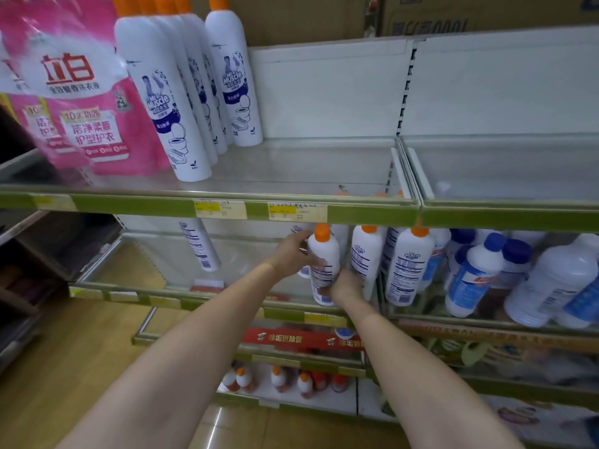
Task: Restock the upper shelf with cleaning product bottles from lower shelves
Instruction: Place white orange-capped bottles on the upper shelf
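Note:
A white cleaning bottle with an orange cap (322, 254) stands tilted on the lower shelf (227, 299). My left hand (293, 254) grips its upper part from the left. My right hand (345, 286) holds its base from the right. More white orange-capped bottles (410, 264) stand just to the right on the same shelf. The upper shelf (291, 170) carries a row of the same white bottles (168, 102) at its left; its right part is bare.
Pink detergent pouches (74, 89) hang over the upper shelf's far left. Blue-capped white bottles (476, 273) fill the lower shelf at the right. One white bottle (199, 244) stands alone at the lower left. Small orange-capped bottles (278, 380) sit on the bottom shelf. Cardboard boxes (453, 14) sit on top.

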Motion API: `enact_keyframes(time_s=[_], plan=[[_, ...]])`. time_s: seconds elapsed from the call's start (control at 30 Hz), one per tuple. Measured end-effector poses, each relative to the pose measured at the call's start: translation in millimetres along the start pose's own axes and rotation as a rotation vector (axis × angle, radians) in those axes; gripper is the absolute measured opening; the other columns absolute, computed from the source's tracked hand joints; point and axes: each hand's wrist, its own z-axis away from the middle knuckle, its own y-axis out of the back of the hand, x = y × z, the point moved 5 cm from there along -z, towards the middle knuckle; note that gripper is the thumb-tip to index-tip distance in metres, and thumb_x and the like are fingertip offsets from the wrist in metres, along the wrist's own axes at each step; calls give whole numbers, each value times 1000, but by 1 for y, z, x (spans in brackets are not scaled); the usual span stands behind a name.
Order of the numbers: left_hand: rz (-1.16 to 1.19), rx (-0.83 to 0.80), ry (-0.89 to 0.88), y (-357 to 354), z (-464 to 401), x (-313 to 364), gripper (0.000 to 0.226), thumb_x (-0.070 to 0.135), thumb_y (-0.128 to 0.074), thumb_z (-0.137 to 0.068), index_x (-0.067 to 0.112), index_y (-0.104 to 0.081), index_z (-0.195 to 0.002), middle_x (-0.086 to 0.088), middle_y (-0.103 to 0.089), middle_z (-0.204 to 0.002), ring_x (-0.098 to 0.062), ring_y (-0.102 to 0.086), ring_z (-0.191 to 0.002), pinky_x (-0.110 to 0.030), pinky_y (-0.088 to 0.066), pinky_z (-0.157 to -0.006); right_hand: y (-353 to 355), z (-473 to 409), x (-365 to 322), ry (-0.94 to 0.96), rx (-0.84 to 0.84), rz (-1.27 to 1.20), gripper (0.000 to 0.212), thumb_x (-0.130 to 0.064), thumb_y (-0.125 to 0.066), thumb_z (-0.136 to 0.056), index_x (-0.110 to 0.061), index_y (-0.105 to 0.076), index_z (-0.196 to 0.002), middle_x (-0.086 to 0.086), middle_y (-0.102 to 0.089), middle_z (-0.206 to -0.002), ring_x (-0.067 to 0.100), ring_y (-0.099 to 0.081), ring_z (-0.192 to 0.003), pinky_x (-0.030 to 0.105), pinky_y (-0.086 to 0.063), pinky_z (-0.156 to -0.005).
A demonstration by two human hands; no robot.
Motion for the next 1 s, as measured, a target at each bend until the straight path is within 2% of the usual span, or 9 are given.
enact_keyframes(time_s=[0.13, 0.23, 0.33, 0.4, 0.47, 0.57, 0.73, 0.87, 1.0], plan=[[21, -17, 14, 11, 20, -4, 57, 9, -88, -70, 20, -63, -120, -6, -70, -112, -28, -64, -106, -47, -52, -97, -8, 24, -10, 28, 54, -83, 19, -20, -75, -88, -18, -58, -98, 0, -58, -94, 24, -59, -98, 28, -40, -76], [130, -13, 24, 25, 39, -8, 61, 6, -88, -66, 20, -65, -121, -4, -72, -110, -27, -66, -107, -49, -53, -97, -12, 45, -23, 37, 68, -63, 24, -22, -77, -84, -15, -62, -101, -1, -62, -93, 20, -58, -88, 29, -44, -75], [232, -18, -22, 38, 60, -6, 53, 4, -88, -66, 16, -65, -113, -4, -73, -105, -23, -68, -100, -37, -57, -85, -21, 67, -38, 33, -4, 12, 29, -26, -77, -83, -14, -67, -107, 4, -70, -95, 21, -67, -88, 35, -57, -80], [273, -21, -47, 47, 76, -5, 49, 3, -87, -69, 16, -64, -110, -5, -71, -102, -20, -67, -94, -28, -55, -75, -27, 84, -49, 22, -34, 15, 36, -29, -78, -82, -15, -65, -112, 6, -70, -106, 25, -66, -101, 39, -56, -91], [303, -17, -54, 56, 92, -8, 45, 4, -87, -70, 14, -66, -109, -8, -72, -102, -21, -67, -92, -29, -55, -74, -37, 102, -56, 39, -80, -68, 45, -26, -82, -79, -15, -63, -119, 8, -68, -114, 27, -64, -109, 40, -53, -98], [363, -10, -38, 69, 115, -16, 42, 10, -87, -73, 10, -68, -111, -10, -72, -102, -23, -68, -90, -28, -53, -68, -58, 132, -56, 52, -194, -76, 50, -27, -83, -80, -14, -63, -124, 7, -68, -113, 24, -65, -101, 40, -56, -92], [441, 15, -15, 93, 152, -27, 39, 17, -86, -76, 5, -68, -109, -11, -72, -103, -23, -68, -87, -35, -55, -74, -87, 180, -48, -1, -302, -146, 59, -30, -85, -78, -17, -61, -131, 4, -67, -125, 22, -65, -110, 36, -58, -87], [502, 56, 20, 108, 175, -41, 36, 21, -86, -76, 6, -68, -104, -14, -73, -102, -25, -70, -85, -40, -57, -75, -113, 211, -53, -20, -360, -192, 74, -33, -91, -66, -20, -61, -132, -1, -68, -124, 20, -67, -110, 40, -58, -95], [520, 81, 65, 116, 192, -58, 42, 25, -86, -77, 3, -68, -108, -14, -74, -98, -26, -72, -83, -43, -59, -77, -135, 237, -60, -16, -422, -211, 67, -26, -89, -74, -17, -60, -134, 1, -68, -125, 19, -68, -111, 38, -58, -95]])
